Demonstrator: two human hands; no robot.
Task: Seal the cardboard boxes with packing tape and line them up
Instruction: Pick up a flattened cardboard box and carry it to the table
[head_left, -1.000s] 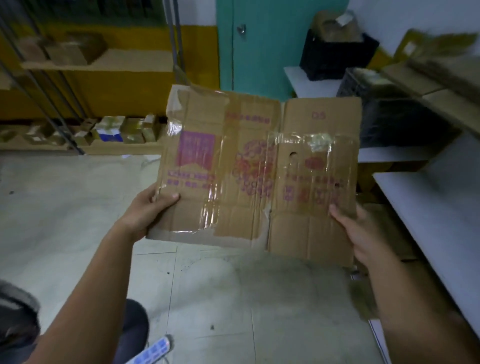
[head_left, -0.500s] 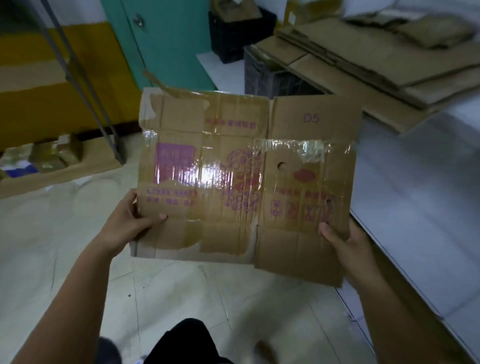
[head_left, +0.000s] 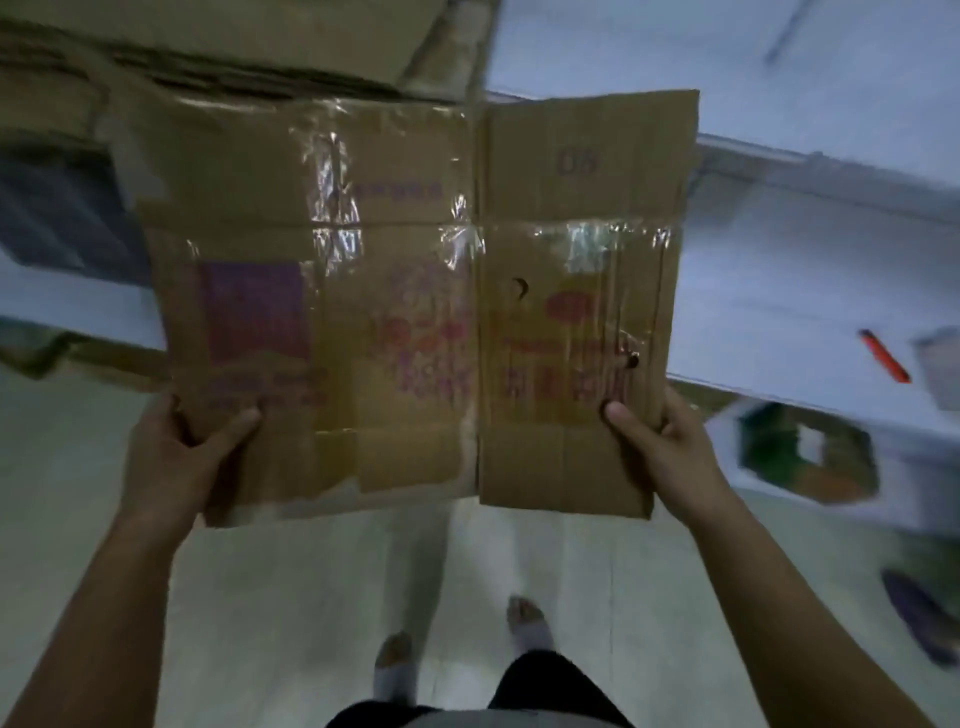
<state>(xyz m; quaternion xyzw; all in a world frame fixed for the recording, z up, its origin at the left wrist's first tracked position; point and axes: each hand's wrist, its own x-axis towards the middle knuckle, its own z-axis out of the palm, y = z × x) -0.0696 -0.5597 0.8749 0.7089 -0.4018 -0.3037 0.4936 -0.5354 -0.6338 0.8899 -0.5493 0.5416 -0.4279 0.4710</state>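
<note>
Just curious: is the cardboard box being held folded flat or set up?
Folded flat: the cardboard box is one thin sheet, gripped near its lower corners by the left hand and right hand.

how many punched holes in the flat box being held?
2. Both are in the right panel of the flattened cardboard box: the upper hole beside the centre fold, the lower hole just above the right hand. Others may be hidden or blurred.
</note>
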